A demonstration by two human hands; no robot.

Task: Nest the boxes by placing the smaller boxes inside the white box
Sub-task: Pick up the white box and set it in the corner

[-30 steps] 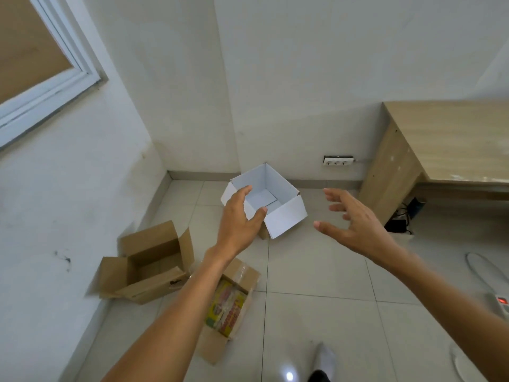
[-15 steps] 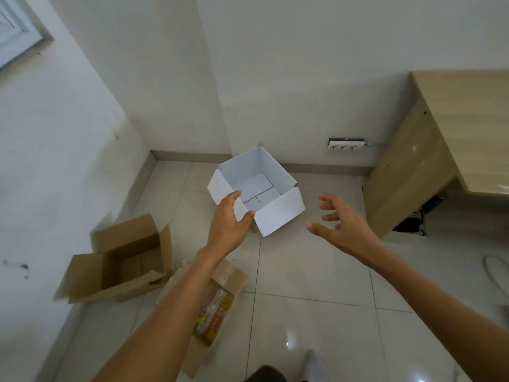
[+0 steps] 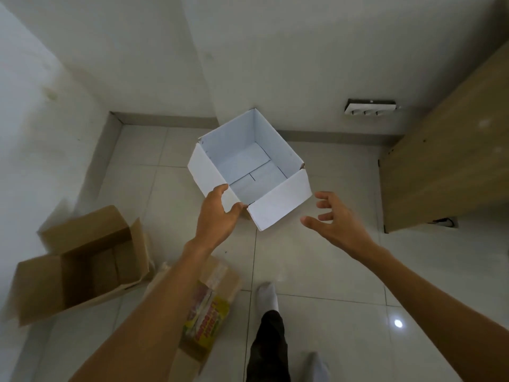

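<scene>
The white box (image 3: pixel 278 205) is open at the top, empty, and turned corner-on toward me above the tiled floor. My left hand (image 3: pixel 216 216) grips its near left flap, thumb on the inside edge. Just right of the box's near wall hovers my right hand (image 3: pixel 334 221), fingers spread, touching nothing. An open brown cardboard box (image 3: pixel 82 263) lies on the floor at the left by the wall. A smaller brown box (image 3: pixel 212 307) with colourful packets inside lies under my left forearm, partly hidden by it.
A wooden desk (image 3: pixel 446 161) stands at the right against the wall. A power strip (image 3: pixel 370 108) sits at the foot of the back wall. My socked feet (image 3: pixel 267 296) are on the tiles below the hands. Walls close in at left and back.
The view has tilted down and moved closer to the white box, so its inside floor shows. My left hand keeps its hold on the flap. My right hand stays open beside the box.
</scene>
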